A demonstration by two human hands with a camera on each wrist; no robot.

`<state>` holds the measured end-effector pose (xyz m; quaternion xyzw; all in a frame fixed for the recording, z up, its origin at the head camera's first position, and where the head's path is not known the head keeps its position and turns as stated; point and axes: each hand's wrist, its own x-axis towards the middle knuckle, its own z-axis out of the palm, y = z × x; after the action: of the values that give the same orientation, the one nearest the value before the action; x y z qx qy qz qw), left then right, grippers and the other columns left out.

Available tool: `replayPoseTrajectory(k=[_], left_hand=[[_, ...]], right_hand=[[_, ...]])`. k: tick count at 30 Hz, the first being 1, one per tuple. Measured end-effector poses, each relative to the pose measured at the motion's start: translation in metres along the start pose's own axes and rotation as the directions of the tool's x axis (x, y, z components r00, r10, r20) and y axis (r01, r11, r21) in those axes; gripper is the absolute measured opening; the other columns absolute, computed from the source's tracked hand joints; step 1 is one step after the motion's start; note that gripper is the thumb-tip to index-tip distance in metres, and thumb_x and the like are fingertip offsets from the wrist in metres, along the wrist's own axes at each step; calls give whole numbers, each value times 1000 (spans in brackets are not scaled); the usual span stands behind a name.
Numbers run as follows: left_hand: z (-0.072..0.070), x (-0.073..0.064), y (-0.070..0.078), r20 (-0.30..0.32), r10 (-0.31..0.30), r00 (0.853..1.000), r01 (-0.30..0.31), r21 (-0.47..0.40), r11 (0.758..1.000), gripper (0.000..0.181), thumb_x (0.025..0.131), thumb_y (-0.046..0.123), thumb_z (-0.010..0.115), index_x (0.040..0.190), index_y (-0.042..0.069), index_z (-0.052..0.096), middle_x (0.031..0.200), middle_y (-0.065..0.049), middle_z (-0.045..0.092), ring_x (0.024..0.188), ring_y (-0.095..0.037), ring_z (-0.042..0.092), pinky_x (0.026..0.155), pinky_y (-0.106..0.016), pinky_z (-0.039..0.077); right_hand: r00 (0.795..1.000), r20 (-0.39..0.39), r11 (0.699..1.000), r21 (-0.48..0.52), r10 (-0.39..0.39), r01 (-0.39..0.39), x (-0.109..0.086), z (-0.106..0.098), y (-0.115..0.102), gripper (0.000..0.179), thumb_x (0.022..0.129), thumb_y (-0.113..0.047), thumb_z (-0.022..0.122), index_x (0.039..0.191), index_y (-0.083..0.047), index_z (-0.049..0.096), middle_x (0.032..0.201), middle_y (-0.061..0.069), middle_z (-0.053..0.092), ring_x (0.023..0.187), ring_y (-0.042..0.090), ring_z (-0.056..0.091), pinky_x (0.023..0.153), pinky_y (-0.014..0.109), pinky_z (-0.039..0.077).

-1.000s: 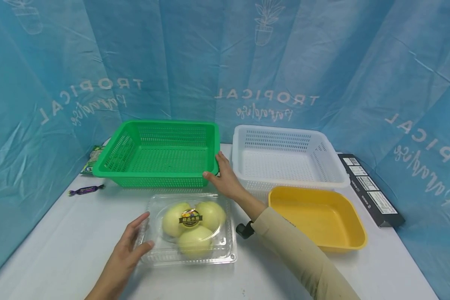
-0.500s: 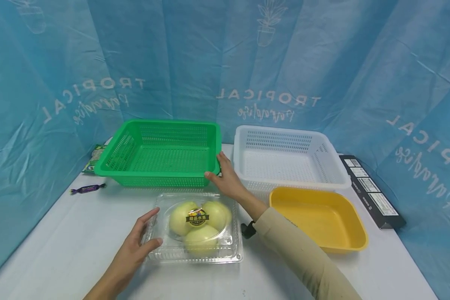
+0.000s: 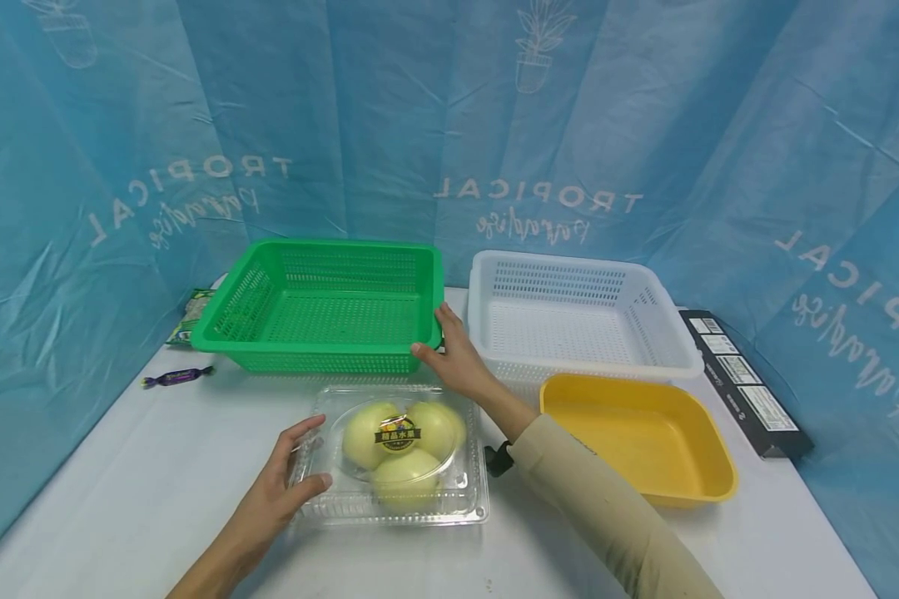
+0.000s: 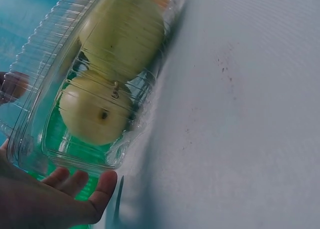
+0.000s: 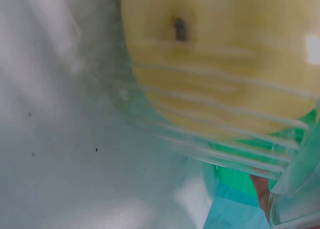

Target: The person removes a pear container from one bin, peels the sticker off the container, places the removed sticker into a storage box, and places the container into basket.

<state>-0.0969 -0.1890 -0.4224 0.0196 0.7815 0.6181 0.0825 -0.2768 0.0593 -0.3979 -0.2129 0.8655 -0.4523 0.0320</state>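
A clear plastic fruit box point(image 3: 460, 507) lies on the table, with three round pale yellow-green fruits point(image 3: 404, 474) inside and a dark label point(image 3: 398, 434) on the lid. At the box's left side is my left hand point(image 3: 277, 482), its fingers and thumb spread apart. In the left wrist view, the fingertips point(image 4: 107, 183) meet the box's end wall. My right hand point(image 3: 460, 362) holds the front right corner of the green basket point(image 3: 322, 363), thumb on the front wall and fingers along the side. The right wrist view shows mostly box and fruit.
A white basket point(image 3: 569, 366) stands right of the green one, with a yellow tray point(image 3: 637, 457) before it. A black box point(image 3: 745, 387) lies at the right edge. Left are a purple-wrapped candy point(image 3: 177, 377) and a green packet point(image 3: 190, 319). Blue curtains point(image 3: 374, 125) hang behind.
The fruit box has slid a little to the right, and my left hand has moved right with it. My right hand has stayed at the basket corner. The view has shifted slightly.
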Motion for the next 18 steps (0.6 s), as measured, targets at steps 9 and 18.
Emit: replayPoseTrajectory(k=[9,18], left_hand=[[0,1,-2,-8,-17,1000,17,10,1000,72,89,14,60,148,24,19,159,-12,-2,144,-48,-3,106,-73,7],[0,1,0,-12,-26,1000,26,14,1000,72,88,14,60,147,25,20,159,-12,-2,143,-49,-2,105,-74,7]], right_hand=[[1000,5,1000,-10,-13,13,1,0,2,79,96,-39,50,151,-3,7,160,13,-1,140,36,31,102,42,45],[998,36,997,65,-42,40,-5,-2,1,78,97,-32,51,152,-6,2,160,12,-5,121,35,53,99,36,49]])
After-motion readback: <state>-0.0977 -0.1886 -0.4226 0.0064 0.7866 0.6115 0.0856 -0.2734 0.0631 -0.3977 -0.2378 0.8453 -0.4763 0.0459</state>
